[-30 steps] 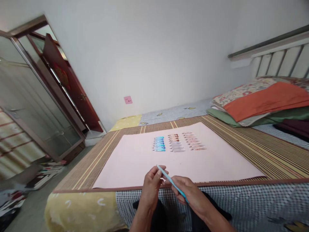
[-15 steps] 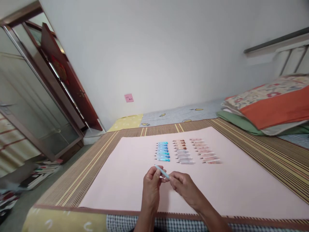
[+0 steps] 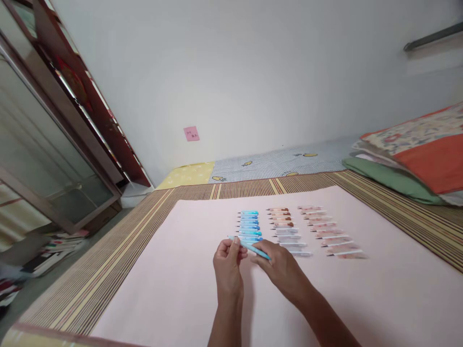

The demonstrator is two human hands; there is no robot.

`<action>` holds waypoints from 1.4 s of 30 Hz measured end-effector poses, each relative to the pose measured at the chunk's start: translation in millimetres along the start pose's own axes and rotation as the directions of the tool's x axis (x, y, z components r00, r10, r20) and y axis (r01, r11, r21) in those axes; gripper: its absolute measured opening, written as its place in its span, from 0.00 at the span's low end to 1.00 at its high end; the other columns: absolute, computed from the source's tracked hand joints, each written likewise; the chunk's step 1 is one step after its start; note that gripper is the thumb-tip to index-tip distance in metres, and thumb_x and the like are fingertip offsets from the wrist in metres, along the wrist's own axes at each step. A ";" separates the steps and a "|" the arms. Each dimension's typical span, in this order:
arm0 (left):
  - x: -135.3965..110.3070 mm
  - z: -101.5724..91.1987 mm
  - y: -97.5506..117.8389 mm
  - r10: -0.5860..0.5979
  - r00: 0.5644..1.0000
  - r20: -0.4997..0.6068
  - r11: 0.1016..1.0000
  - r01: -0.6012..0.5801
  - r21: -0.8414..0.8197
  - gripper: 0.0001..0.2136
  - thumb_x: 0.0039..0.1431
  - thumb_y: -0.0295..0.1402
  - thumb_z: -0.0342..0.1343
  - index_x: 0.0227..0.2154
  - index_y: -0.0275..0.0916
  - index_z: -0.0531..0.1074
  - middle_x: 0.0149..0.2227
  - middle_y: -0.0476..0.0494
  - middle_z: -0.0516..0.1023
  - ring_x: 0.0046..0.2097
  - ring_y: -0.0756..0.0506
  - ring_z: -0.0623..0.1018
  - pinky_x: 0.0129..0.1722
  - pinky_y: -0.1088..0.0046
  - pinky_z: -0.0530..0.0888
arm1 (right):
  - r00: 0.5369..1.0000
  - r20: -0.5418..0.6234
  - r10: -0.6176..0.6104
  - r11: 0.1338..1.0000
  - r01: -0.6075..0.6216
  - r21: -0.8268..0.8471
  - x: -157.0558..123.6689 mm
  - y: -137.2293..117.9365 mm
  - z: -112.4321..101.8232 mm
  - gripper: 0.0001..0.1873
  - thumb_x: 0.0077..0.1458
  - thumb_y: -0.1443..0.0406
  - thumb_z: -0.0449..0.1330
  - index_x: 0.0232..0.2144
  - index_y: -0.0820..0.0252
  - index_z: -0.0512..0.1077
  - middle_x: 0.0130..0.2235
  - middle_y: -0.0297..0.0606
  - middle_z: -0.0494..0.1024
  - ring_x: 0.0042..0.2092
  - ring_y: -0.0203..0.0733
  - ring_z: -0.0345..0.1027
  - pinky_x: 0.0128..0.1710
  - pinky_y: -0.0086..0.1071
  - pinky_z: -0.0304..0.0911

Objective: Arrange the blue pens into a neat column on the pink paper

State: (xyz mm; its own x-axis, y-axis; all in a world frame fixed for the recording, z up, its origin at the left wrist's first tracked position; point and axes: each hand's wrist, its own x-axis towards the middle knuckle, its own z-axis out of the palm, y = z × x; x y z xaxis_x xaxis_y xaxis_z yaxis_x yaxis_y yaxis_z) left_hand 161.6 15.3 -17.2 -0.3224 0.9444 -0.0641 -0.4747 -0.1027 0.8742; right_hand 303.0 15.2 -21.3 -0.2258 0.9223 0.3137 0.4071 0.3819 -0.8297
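A slim light blue pen (image 3: 256,250) slants between my two hands above the pink sheet. My left hand (image 3: 227,260) pinches it near its tip with thumb and fingers. Toward the other end, my right hand (image 3: 280,265) has its fingers closed around the pen's rear part. Just beyond my hands lies a column of blue pens (image 3: 249,220), tips pointing left; my hands cover the nearest part of it. To its right are a column of brown and clear-grey pens (image 3: 284,224) and a slanting column of pinkish pens (image 3: 329,230).
The large pink sheet (image 3: 170,270) lies on a striped mat (image 3: 108,246) over a bed. Folded bedding (image 3: 415,164) is piled at the right. A pink note (image 3: 191,134) is stuck on the white wall. Glass and wooden doors stand at the left.
My view has shifted closer and down over the sheet. The pen stays in both hands, and my right hand has moved farther along it, nearer the columns of pens.
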 end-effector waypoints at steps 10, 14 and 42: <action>9.1 -21.1 -4.4 -0.006 0.999 0.053 0.994 0.012 -0.113 0.16 0.45 0.38 0.73 0.35 0.35 0.80 0.39 0.41 0.81 0.37 0.49 0.79 0.40 0.73 0.77 | 0.890 0.087 0.448 0.324 -0.253 0.912 5.4 15.6 29.0 0.27 0.40 0.48 0.75 0.35 0.61 0.77 0.32 0.37 0.76 0.29 0.35 0.64 0.30 0.31 0.61; 4.5 -20.8 -5.7 0.027 0.990 0.141 1.000 -0.027 -0.003 0.14 0.51 0.39 0.70 0.37 0.37 0.79 0.43 0.39 0.82 0.42 0.45 0.80 0.45 0.68 0.76 | 0.882 0.104 0.460 0.198 -0.216 0.956 0.5 7.4 50.2 0.23 0.41 0.50 0.76 0.30 0.61 0.76 0.31 0.36 0.75 0.29 0.33 0.62 0.29 0.30 0.59; 8.5 -25.6 -16.2 -0.027 0.994 0.102 0.979 0.005 0.205 0.21 0.52 0.49 0.66 0.24 0.38 0.65 0.19 0.51 0.73 0.19 0.54 0.67 0.19 0.78 0.60 | 0.864 -0.003 0.503 0.290 -0.166 0.943 1.4 27.4 48.3 0.23 0.35 0.54 0.79 0.30 0.63 0.81 0.25 0.33 0.73 0.27 0.32 0.60 0.27 0.29 0.57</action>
State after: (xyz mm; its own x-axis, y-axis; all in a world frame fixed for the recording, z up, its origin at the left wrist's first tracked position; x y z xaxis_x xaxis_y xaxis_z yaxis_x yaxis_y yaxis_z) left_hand 145.6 17.0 -44.3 -0.2245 0.9737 -0.0378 -0.2987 -0.0319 0.9538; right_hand 271.1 24.0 -65.9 0.0120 0.9893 -0.1452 -0.6786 -0.0986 -0.7279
